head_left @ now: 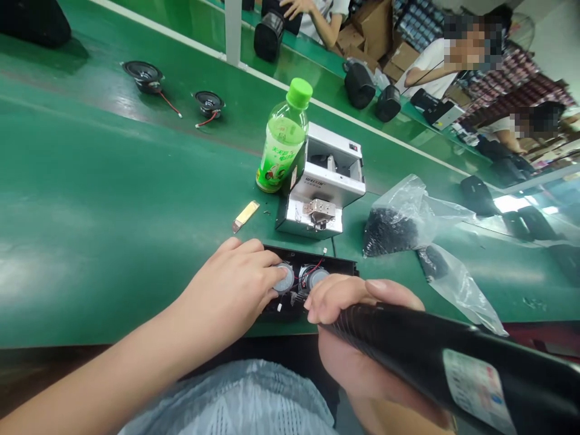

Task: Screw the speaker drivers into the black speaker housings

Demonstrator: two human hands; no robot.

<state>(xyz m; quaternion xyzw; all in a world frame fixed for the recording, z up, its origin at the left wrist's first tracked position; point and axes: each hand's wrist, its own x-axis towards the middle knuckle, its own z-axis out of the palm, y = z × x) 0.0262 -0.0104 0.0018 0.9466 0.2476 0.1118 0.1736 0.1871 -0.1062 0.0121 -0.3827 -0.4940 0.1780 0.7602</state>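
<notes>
Black tool in right grip; speaker (grey-backed) touching left grip.

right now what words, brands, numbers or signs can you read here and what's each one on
"WEIXIN": on the white and black metal box-shaped machine; the line beneath is too small to read.
Chinese characters on the clear plastic bottle with a green cap: too blurred to quote.
Pale rectangular sticker on the black cylindrical handheld tool: too blurred to read.

Black tool, grey-backed speaker, black housing, green worktop, pale blue patterned cloth
</notes>
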